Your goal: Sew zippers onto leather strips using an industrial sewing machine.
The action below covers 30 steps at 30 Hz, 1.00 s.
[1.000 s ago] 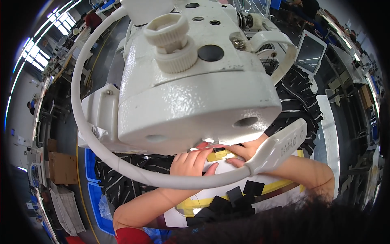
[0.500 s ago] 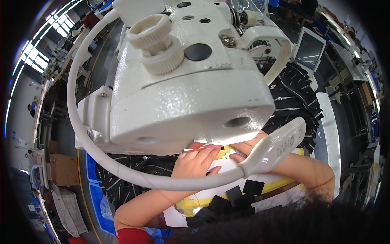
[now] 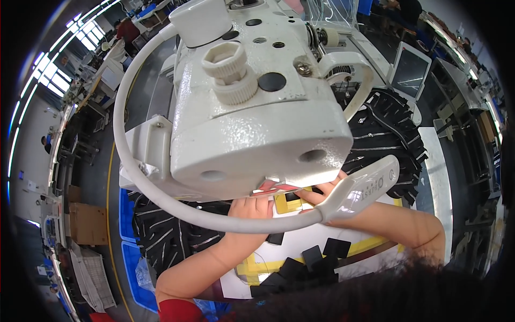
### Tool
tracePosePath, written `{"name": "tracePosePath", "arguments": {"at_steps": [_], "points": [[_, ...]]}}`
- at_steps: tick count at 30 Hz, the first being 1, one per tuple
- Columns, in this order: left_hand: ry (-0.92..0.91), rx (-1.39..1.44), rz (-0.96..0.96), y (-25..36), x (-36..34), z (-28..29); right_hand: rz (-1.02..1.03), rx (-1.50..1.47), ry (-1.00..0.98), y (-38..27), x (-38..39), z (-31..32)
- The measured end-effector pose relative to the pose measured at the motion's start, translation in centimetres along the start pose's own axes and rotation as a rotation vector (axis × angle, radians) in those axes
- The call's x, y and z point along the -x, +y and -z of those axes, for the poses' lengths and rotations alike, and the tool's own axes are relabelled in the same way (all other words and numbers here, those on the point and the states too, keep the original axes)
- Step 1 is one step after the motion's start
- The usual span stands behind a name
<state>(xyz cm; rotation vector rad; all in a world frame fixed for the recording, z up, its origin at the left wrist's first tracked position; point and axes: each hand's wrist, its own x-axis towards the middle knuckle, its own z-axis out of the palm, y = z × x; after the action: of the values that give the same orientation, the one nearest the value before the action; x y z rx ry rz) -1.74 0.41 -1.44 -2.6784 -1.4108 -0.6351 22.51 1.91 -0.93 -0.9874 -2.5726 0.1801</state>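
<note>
A white sewing machine head (image 3: 257, 145) fills the upper middle and overhangs both hands. My left hand (image 3: 251, 212) lies flat on the white work surface (image 3: 300, 233), its fingers pointing away and their tips hidden beneath the machine. A small black piece (image 3: 276, 238) lies beside its wrist. My right hand (image 3: 323, 192) is at the right of the yellow-taped spot (image 3: 284, 205) below the machine, fingers apart. A white lamp (image 3: 362, 188) on a bent tube hides part of it. Nearer to me lie several black square pieces (image 3: 314, 260), loosely overlapping.
Black garments with zippers (image 3: 383, 139) are heaped at the right, and more black zippered fabric (image 3: 171, 225) lies at the left. Blue bins (image 3: 134, 273) stand at the table's left side. A tablet screen (image 3: 410, 70) stands at the back right. A cardboard box (image 3: 87, 222) sits on the floor.
My left hand has drawn apart from the right hand, leaving the yellow-taped spot more visible. A black piece now shows beside the left wrist. The whole view has shifted slightly.
</note>
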Motion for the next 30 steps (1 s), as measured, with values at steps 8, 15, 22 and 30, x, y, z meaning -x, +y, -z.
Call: {"name": "tracePosePath", "arguments": {"at_steps": [8,15,22,30], "points": [[0.008,-0.065,-0.103,1.3,0.0,1.8,-0.03,-0.011,-0.046,0.1,0.1,0.0],[0.127,-0.019,-0.179,1.6,-0.6,1.2,-0.031,-0.046,0.002,0.2,0.3,-0.3],[0.035,-0.246,-0.308,2.4,-1.1,2.3,0.002,-0.076,0.046,0.3,0.0,-0.4],[-0.003,-0.236,-0.283,2.5,-1.2,2.3,0.079,-0.154,0.112,1.1,-0.2,0.3]]}}
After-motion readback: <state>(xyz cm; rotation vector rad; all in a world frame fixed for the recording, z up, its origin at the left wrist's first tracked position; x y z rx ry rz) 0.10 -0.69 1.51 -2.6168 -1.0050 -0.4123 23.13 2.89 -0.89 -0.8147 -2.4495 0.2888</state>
